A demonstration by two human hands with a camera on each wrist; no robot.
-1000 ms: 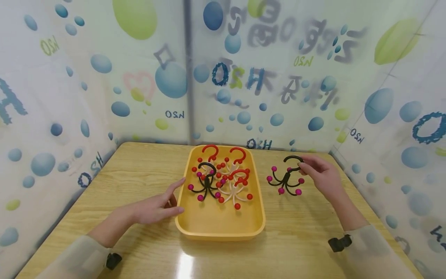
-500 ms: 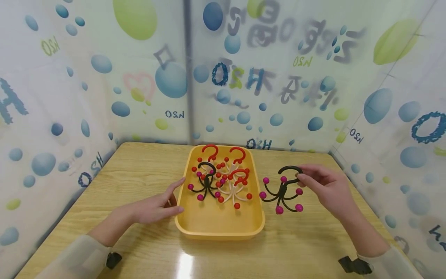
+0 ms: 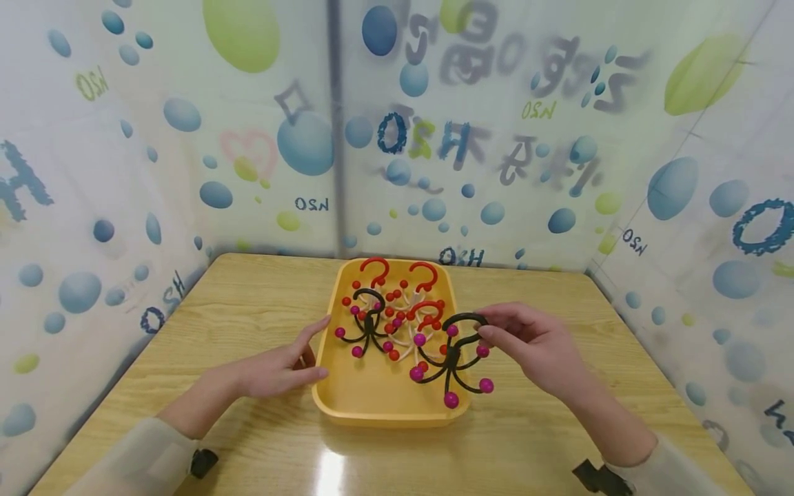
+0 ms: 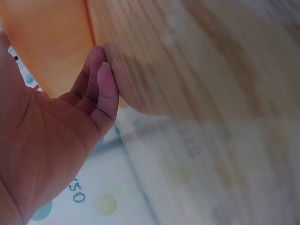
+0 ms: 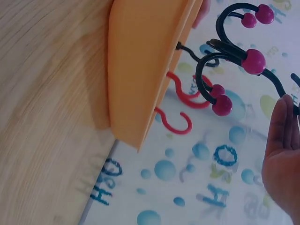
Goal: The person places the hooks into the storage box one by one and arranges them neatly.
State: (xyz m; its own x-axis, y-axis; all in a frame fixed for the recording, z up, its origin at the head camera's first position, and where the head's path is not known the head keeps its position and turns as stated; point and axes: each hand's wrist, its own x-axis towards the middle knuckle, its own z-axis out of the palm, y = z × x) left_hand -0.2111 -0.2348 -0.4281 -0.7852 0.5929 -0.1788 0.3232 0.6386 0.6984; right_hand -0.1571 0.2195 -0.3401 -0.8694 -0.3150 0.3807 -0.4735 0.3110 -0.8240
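Observation:
My right hand [image 3: 536,344] pinches the hooked handle of a black scalp massager [image 3: 453,357] with magenta ball tips. The massager hangs over the right side of a yellow tray [image 3: 366,396]; in the right wrist view its ball-tipped legs [image 5: 253,61] show beside the tray wall. Fairly straight fingers of my left hand [image 3: 279,372] touch the tray's left side; the left wrist view shows the fingers [image 4: 108,89] against its outer wall. Inside the tray stand another black massager [image 3: 369,325] and several pale ones with red handles [image 3: 424,272] and red balls. The held massager partly covers one pale massager.
The tray stands on a wooden table [image 3: 248,303]. White curtains [image 3: 484,172] printed with blue and green bubbles enclose the table at the back and both sides. Each wrist carries a dark strap-mounted device [image 3: 203,463].
My right hand has carried the black massager left and toward me, from beside the tray to over its right edge. The left hand and the tray have stayed put.

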